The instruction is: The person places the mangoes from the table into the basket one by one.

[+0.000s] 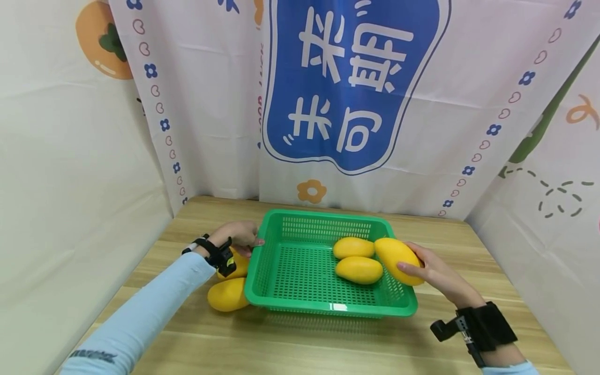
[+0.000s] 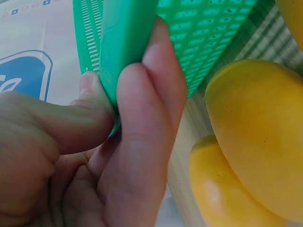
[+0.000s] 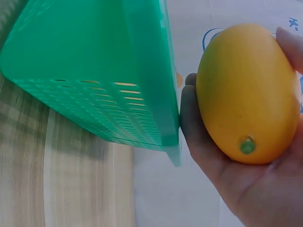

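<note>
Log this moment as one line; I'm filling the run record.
left hand: pinches basket rim | right hand: holds mango at basket's right edge | two mangoes inside | two outside, left

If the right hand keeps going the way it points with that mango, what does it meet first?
Likely the two mangoes in the green basket; the right hand holds its mango over the right rim, though its height is unclear.

Green slotted basket (image 1: pixel 300 299), yellow mangoes (image 1: pixel 359 270), blue-and-white curtain (image 1: pixel 351 78), pale wood-grain table (image 1: pixel 300 338)

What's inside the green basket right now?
Two yellow mangoes lie side by side in the green basket. The right hand holds a third mango over its right rim. That mango hides a little of the basket floor beneath it.
</note>
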`<act>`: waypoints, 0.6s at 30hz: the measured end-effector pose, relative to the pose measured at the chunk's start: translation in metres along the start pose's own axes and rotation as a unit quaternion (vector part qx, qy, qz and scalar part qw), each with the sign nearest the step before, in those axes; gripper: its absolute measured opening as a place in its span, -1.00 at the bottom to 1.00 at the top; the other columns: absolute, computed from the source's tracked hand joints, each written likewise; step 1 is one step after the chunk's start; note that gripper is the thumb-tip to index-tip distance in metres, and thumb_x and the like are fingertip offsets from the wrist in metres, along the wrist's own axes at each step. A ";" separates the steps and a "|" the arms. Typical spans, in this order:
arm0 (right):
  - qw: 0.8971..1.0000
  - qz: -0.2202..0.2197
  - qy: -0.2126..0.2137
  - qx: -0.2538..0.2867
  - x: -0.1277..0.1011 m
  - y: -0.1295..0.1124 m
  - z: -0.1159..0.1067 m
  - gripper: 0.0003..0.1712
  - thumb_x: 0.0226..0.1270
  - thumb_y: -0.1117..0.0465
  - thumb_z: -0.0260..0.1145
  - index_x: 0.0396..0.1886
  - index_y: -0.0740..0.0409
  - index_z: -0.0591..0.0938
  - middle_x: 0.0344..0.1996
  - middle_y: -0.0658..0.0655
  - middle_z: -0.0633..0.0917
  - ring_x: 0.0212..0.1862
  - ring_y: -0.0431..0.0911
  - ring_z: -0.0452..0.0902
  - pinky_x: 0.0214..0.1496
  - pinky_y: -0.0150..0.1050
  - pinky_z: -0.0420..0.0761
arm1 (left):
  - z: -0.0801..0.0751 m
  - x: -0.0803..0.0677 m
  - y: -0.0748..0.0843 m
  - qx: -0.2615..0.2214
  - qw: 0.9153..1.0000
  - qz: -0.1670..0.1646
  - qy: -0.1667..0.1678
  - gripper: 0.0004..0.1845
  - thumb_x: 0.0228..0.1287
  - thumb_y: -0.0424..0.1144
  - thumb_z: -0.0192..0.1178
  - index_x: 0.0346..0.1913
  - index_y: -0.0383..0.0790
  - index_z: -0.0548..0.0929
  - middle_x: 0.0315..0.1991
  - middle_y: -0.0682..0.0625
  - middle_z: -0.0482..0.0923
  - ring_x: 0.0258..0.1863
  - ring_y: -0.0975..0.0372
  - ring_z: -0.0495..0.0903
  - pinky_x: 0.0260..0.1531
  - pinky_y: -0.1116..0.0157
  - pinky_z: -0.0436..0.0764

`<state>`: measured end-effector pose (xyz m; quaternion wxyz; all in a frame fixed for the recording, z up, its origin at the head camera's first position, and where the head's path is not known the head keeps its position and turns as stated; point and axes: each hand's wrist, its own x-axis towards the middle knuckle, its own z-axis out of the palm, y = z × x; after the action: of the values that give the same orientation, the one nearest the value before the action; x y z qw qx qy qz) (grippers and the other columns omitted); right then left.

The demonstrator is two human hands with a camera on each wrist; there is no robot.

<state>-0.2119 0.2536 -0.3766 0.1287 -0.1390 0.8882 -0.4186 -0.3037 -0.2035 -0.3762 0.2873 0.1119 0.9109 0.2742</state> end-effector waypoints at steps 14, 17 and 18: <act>1.000 0.001 -0.002 -0.004 0.006 -0.002 0.003 -0.17 0.47 -0.05 0.22 0.52 0.28 0.17 0.24 0.28 0.51 0.07 0.05 0.43 0.11 -0.12 0.49 | -0.001 0.000 0.000 0.006 1.000 -0.002 0.004 -0.70 0.57 -0.22 0.00 -0.28 -0.34 0.62 -0.55 0.02 0.50 -0.66 0.36 0.49 -0.55 0.50 0.61; 1.000 0.004 0.000 -0.007 0.007 -0.003 0.004 -0.15 0.46 -0.06 0.23 0.53 0.30 0.16 0.26 0.29 0.50 0.08 0.04 0.43 0.11 -0.14 0.50 | -0.001 0.000 0.000 0.002 1.000 -0.003 0.004 -0.70 0.57 -0.22 0.00 -0.27 -0.34 0.62 -0.54 0.02 0.49 -0.65 0.36 0.50 -0.54 0.49 0.62; 1.000 0.004 -0.001 -0.008 0.007 -0.003 0.005 -0.14 0.45 -0.06 0.23 0.53 0.30 0.16 0.25 0.29 0.50 0.08 0.04 0.43 0.11 -0.14 0.50 | -0.001 0.000 0.000 0.002 1.000 -0.003 0.005 -0.70 0.57 -0.22 0.00 -0.27 -0.33 0.61 -0.53 0.02 0.49 -0.65 0.36 0.50 -0.54 0.49 0.62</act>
<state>-0.2167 0.2456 -0.3777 0.1298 -0.1364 0.8920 -0.4110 -0.3045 -0.2034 -0.3754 0.2838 0.1082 0.9132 0.2716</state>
